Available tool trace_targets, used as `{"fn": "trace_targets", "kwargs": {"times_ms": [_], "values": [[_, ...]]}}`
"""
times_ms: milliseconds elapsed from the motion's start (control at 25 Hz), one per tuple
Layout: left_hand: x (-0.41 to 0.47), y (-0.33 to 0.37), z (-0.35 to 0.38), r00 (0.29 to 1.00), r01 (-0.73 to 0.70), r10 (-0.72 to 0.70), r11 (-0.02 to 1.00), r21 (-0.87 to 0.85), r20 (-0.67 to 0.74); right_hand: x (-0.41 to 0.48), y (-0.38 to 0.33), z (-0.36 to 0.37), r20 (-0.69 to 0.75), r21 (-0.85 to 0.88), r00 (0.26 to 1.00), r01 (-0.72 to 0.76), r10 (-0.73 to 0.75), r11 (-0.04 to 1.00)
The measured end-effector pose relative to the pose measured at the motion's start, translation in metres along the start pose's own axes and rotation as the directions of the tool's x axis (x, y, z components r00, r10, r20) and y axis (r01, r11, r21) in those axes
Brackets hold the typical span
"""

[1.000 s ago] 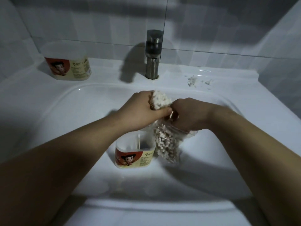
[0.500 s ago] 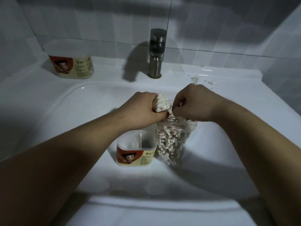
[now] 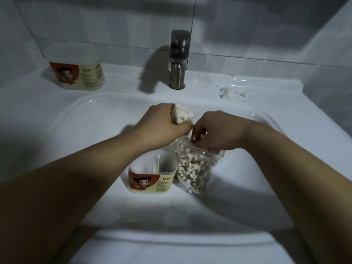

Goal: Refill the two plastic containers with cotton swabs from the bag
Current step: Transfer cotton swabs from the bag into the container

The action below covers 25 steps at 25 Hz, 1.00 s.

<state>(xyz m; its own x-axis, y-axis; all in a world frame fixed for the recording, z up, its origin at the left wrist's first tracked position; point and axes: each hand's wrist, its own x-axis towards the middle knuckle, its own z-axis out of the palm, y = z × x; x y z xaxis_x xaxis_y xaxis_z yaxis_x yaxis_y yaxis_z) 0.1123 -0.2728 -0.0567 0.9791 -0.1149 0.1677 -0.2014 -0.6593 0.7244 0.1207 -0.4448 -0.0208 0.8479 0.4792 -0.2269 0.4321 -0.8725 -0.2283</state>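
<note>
Bathroom: white washbasin (image 3: 62,119), steel tap (image 3: 178,60), tiled wall (image 3: 114,20)

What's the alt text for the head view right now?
The left hand grips a bundle of cotton swabs while the right hand holds the mouth of a clear bag of swabs, over a white sink. A nearly empty labelled container stands in the basin beside the bag; a second container sits left of the faucet.

The right hand (image 3: 215,130), which half a second ago was lifted beside the bundle of cotton swabs (image 3: 183,115) gripped by the left hand (image 3: 163,126), now sits lower, its fingers (image 3: 194,138) curled into the mouth of the bag (image 3: 194,168).
</note>
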Motion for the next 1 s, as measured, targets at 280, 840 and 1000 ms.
{"fn": "trace_targets", "kwargs": {"times_ms": [280, 840, 1000], "values": [[0.003, 0.001, 0.002, 0.996, 0.065, -0.082, 0.899, -0.433, -0.022, 0.004, 0.000, 0.006, -0.071, -0.023, 0.993, 0.089, -0.091, 0.996], [0.002, -0.007, 0.005, 0.979, 0.182, -0.143, 0.935, -0.305, 0.146, -0.004, 0.017, -0.015, -0.208, 0.364, 0.976, 0.021, 0.059, 0.931], [0.002, -0.006, 0.006, 0.970, 0.220, -0.168, 0.915, -0.337, 0.177, 0.003, 0.023, -0.014, -0.298, 0.484, 0.946, 0.036, 0.126, 0.874]]}}
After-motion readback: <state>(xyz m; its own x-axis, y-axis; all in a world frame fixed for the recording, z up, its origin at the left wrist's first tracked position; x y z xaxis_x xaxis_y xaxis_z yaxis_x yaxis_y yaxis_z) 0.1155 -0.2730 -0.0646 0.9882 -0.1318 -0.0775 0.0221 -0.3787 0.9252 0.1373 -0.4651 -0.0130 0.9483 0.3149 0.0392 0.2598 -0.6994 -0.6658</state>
